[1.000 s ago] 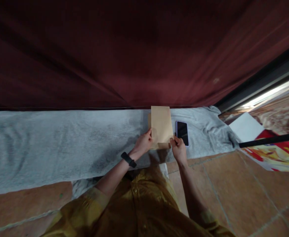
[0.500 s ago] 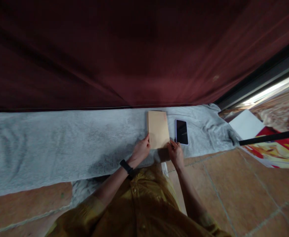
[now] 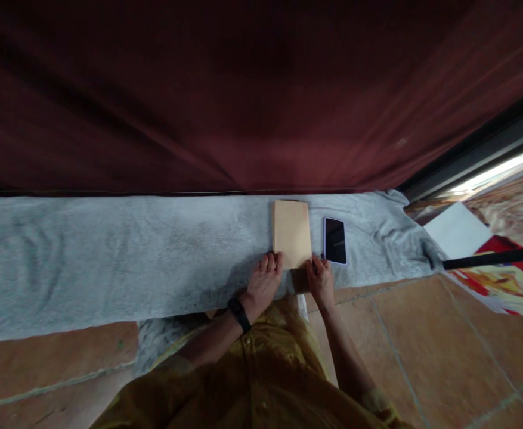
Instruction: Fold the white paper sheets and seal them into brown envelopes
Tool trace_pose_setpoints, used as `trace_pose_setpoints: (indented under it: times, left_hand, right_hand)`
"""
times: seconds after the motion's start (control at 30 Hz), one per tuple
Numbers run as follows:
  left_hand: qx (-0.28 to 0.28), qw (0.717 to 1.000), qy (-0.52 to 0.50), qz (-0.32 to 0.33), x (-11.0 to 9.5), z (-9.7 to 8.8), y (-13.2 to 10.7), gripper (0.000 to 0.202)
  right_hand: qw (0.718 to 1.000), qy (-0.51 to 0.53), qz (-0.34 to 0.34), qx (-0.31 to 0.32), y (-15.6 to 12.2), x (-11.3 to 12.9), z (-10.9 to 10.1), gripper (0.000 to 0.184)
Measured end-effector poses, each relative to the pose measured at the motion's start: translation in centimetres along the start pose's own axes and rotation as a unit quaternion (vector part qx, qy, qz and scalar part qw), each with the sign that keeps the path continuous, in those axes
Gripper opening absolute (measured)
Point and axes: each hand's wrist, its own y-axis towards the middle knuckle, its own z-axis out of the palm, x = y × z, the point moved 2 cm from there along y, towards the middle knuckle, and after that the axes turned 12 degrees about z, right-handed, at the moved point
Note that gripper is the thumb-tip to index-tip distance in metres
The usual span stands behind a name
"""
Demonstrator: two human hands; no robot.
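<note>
A tan paper envelope (image 3: 291, 232) lies flat on a grey cloth (image 3: 109, 250) spread over the floor. My left hand (image 3: 263, 285) rests with its fingers stretched out, fingertips on the envelope's near left corner. A black band sits on that wrist. My right hand (image 3: 320, 280) is curled at the envelope's near right corner, fingers pressed on its edge. A dark phone (image 3: 335, 239) lies face up just right of the envelope.
A dark red curtain (image 3: 243, 95) hangs behind the cloth. Terracotta floor tiles (image 3: 422, 345) lie on the near side. At the right are a white sheet (image 3: 455, 229), a colourful printed poster (image 3: 507, 277) and a black rod (image 3: 494, 257).
The envelope was lifted and tilted a second ago; now it lies flat on the cloth. My left hand has opened and moved from its left side to the near corner.
</note>
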Motion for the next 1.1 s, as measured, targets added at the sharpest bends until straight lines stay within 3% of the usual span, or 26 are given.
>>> trace_pose_setpoints:
  times: [0.17, 0.37, 0.6, 0.93, 1.1]
  left_hand:
    - [0.024, 0.997, 0.066, 0.022, -0.5, 0.9, 0.0, 0.049]
    - [0.045, 0.996, 0.072, 0.039, -0.2, 0.4, 0.1, 0.048]
    - [0.039, 0.999, 0.004, 0.014, 0.3, -0.9, 0.4, 0.043]
    - [0.033, 0.999, -0.033, -0.003, 0.6, -0.9, 0.6, 0.039]
    - [0.011, 0.990, -0.120, -0.078, 1.7, -1.4, 1.0, 0.045]
  right_hand:
    - [1.000, -0.010, -0.020, 0.021, -0.2, 0.1, -0.2, 0.042]
    - [0.996, 0.022, -0.068, 0.055, 0.0, -0.7, -0.9, 0.045]
    - [0.989, 0.035, -0.099, 0.105, 0.5, -1.3, -1.5, 0.042]
    - [0.992, 0.020, -0.086, 0.085, 0.4, -0.6, -1.1, 0.034]
    - [0.994, 0.028, -0.063, 0.080, 0.1, -0.4, -0.8, 0.040]
